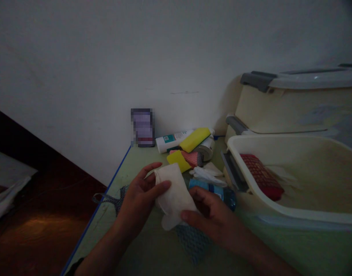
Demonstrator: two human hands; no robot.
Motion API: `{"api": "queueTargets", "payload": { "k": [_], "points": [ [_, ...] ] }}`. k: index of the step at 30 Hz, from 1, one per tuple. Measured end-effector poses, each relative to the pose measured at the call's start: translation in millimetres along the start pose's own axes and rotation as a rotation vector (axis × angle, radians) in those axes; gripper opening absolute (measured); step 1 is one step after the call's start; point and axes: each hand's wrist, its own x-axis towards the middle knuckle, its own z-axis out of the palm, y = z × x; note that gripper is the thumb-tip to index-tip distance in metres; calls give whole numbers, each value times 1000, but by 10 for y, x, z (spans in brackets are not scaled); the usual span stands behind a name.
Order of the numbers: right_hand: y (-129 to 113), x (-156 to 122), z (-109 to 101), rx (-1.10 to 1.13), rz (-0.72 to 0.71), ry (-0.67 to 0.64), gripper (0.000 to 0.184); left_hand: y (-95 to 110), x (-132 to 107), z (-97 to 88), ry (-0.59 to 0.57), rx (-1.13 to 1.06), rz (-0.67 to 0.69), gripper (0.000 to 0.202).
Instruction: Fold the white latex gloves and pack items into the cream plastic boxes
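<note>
One dark-and-pale patterned cloth strip point(114, 201) lies by the pale green, blue-edged table's point(144, 157) left side. The left hand point(143, 191) pinches one limp, off-white, thin folded piece point(176, 189), raised above the table. Beyond lie one white, teal-labelled cylindrical bottle point(166, 144) and two flat yellow rectangular pieces point(195, 140). The right hand point(212, 212) grips the off-white piece's right edge. Farthest right, one open cream plastic bin point(279, 209) holds one red checked folded cloth point(260, 176).

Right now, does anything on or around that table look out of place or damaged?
Slightly. A patterned strap pokes past the blue table edge, left of the left hand, so it looks carelessly left; a white bottle lies on its side rather than upright; and the wall bears a dark scuff. I see no spill.
</note>
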Motion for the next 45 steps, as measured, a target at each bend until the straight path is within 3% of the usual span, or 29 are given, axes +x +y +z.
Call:
{"api": "queueTargets", "payload": {
  "k": [3,6,11,17,21,26,30,37,41,45],
  "points": [
    [1,-17,22,132,-32,-73,21,-25,-19,-1,-93,36,-35,48],
    [-12,-9,25,210,-27,-49,21,-88,-30,3,-191,48,-77,45],
    [-34,20,7,186,2,58,21,-138,-29,-10,-310,35,-110,43],
    [-64,45,-17,137,-75,223,16,-161,-35,-45,-495,245,-170,52],
    [-65,59,-26,126,-122,330,18,-214,-35,-53,-486,338,-140,59],
    [-44,68,0,185,-172,384,16,-199,-40,-53,-547,311,-262,77],
    [-24,87,11,230,-178,410,19,-89,-6,-111,-604,369,-265,71],
    [49,114,-14,409,-44,460,31,14,48,-222,-511,473,-182,68],
    [2,98,8,547,-20,416,33,-43,48,-173,-498,377,-140,56],
    [-51,93,26,684,-8,382,30,-49,37,-193,-590,202,-198,79]
  ]
}}
